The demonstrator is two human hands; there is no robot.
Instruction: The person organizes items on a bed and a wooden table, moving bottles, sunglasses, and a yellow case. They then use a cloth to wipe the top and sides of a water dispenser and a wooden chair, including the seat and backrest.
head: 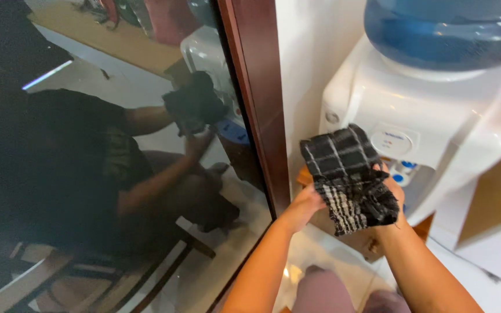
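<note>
Both hands, left hand (305, 204) and right hand (394, 194), pinch the black checked cloth (346, 177) at frame centre; I'd fold it flat, clear of the white water dispenser (436, 116).

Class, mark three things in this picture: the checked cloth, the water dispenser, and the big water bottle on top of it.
checked cloth (343, 174), head view, on the dark upper fold held by both hands.
water dispenser (436, 116), head view, on its white front housing.
water bottle (447, 26), head view, on its blue body.
</note>
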